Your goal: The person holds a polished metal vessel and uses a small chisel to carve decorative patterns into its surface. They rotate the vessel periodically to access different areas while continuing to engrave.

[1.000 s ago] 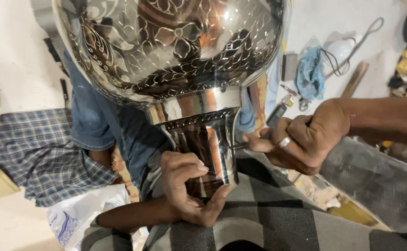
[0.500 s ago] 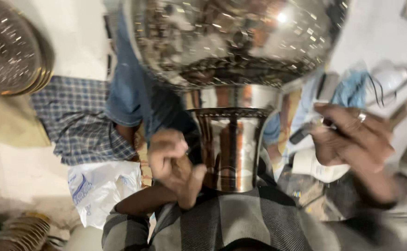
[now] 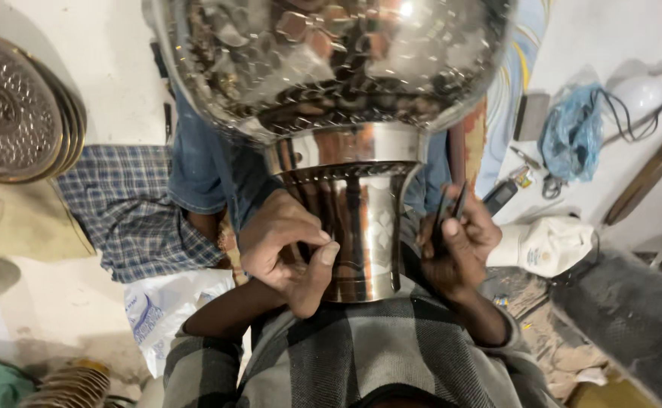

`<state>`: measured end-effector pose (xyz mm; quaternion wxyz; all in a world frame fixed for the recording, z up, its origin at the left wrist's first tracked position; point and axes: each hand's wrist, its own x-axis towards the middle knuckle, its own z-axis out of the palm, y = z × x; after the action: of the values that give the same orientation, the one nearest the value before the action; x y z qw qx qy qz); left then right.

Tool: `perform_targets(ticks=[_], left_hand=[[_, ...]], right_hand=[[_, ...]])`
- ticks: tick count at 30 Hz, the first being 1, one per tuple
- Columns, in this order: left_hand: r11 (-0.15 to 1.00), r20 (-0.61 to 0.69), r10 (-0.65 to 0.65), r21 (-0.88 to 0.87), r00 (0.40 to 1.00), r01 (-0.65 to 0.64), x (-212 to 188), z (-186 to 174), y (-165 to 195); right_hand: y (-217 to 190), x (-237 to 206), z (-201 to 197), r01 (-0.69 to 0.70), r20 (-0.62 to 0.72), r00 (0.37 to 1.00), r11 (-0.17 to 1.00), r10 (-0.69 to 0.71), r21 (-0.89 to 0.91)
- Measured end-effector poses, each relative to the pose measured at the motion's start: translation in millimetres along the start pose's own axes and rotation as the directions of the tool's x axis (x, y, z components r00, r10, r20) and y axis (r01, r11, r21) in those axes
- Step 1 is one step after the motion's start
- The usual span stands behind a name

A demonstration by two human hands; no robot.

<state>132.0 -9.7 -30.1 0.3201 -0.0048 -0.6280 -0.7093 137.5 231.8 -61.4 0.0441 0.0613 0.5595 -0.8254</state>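
A large shiny engraved metal vessel (image 3: 331, 60) rests in my lap, its flared neck (image 3: 361, 227) pointing toward me. My left hand (image 3: 286, 249) grips the left side of the neck, thumb and fingers pinched against the metal. My right hand (image 3: 456, 242) is at the right side of the neck, closed around a thin dark engraving tool (image 3: 452, 208) whose tip points up and away from the metal.
Stacked embossed metal plates (image 3: 17, 113) lie at the far left, a checked cloth (image 3: 131, 211) beside my jeans. A blue plastic bag (image 3: 569, 140), cables, scissors and a white bundle (image 3: 546, 245) lie on the floor at right. More metal discs (image 3: 66, 385) sit bottom left.
My right hand has drawn in from the far right to the neck's right side with the tool. My left hand shifted slightly up the neck. The view tilted, showing more floor on the left.
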Motion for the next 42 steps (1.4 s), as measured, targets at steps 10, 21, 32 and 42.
perform_targets(ticks=[10, 21, 32, 42], left_hand=[[0.997, 0.165, 0.011, 0.078, 0.986, -0.024, -23, -12, 10], [0.999, 0.068, -0.004, 0.050, 0.998, 0.000, -42, -9, 12], [1.000, 0.110, 0.007, 0.002, 0.994, -0.007, -45, -16, 15], [0.993, 0.219, 0.058, 0.086, 0.974, -0.078, -42, -22, 17]], right_hand=[[-53, -89, -34, -0.093, 0.173, 0.969, 0.911, 0.175, -0.402], [-72, -95, 47, 0.137, 0.204, 0.978, 0.624, 0.037, -0.769], [-42, -107, 92, -0.164, -0.062, 0.986, 0.878, 0.152, -0.451], [-51, -110, 105, -0.309, -0.096, 0.951, 0.892, 0.294, -0.331]])
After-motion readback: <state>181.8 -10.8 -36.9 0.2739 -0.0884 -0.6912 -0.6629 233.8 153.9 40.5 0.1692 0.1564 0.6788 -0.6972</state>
